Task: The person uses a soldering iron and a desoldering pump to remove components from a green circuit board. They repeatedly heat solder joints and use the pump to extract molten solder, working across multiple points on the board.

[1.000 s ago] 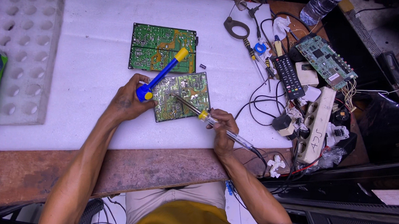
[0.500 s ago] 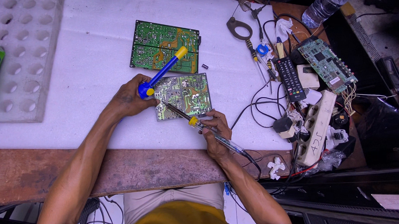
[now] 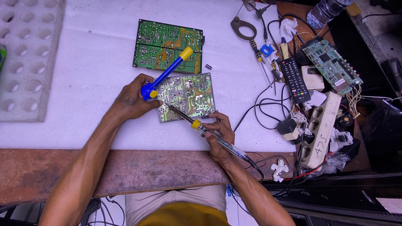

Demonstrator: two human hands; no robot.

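Note:
My left hand grips a blue desoldering pump with a yellow plunger top, its nozzle end set at the left edge of a small circuit board that lies solder side up on the white foam mat. My right hand holds a soldering iron with a clear handle and yellow collar. The iron's tip reaches the board's left part, close to the pump's nozzle. A second, green circuit board lies just behind.
A remote control, screwdrivers, a power strip, another green board and tangled cables crowd the right side. A white dimpled foam tray lies at the far left. A small black component sits beside the boards. The wooden bench edge runs along the front.
The soldering iron's tip has slid left across the small board toward the pump's nozzle, and my right hand has shifted with it. My left hand and the pump stay in place.

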